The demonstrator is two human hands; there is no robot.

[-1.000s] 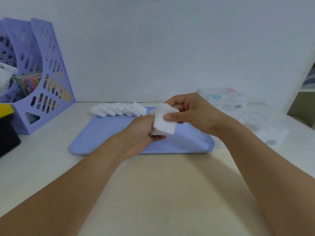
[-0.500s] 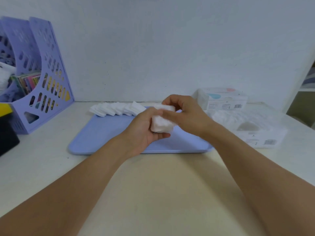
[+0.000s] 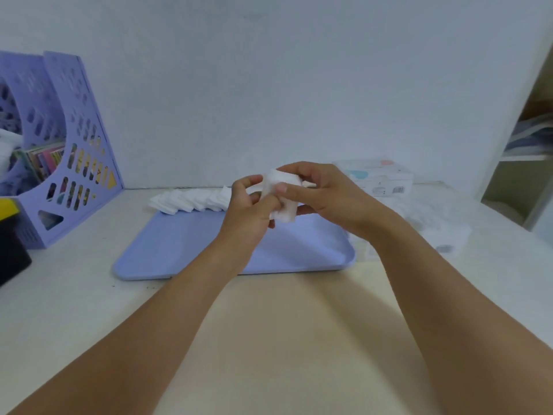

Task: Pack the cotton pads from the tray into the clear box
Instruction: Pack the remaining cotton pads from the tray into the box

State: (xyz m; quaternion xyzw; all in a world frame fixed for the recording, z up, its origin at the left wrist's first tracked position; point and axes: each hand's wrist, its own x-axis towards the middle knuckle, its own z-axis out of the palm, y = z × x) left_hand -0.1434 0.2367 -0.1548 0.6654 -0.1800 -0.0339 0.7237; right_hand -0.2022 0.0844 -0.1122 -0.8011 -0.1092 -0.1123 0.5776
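Note:
A stack of white cotton pads point(image 3: 283, 195) is held between both hands above the blue tray point(image 3: 191, 253). My left hand point(image 3: 248, 214) grips the stack's left side and my right hand point(image 3: 326, 196) pinches its top and right side. A row of several more cotton pads point(image 3: 188, 200) leans along the tray's far left edge. The clear box point(image 3: 434, 223) lies right of the tray, holding white pads and partly hidden by my right forearm.
A lavender file rack point(image 3: 62, 151) with colourful booklets stands at the back left, a black and yellow object point(image 3: 9, 235) in front of it. A white printed carton point(image 3: 380, 178) sits behind the clear box. A shelf unit point(image 3: 520, 163) rises at the right.
Both hands have turned and lifted the stack of pads slightly above the tray. The camera view tilted up and shifted a little.

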